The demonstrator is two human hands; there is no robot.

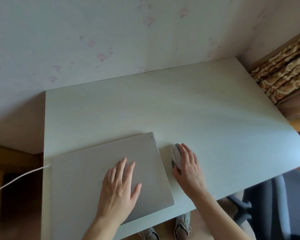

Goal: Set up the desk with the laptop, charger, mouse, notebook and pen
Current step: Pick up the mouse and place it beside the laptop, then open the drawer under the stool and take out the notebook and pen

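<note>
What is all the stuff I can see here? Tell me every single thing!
desk: one, white, against the wall
laptop: one, silver, lid closed, on the desk's near left part
cable: one, white, runs from the laptop's left edge off the desk
mouse: one, white and grey, on the desk just right of the laptop
chair: one, grey-blue, lower right by the desk
shoes: two, light grey, under the near edge
left hand: flat on the laptop lid
right hand: holds the mouse
</note>
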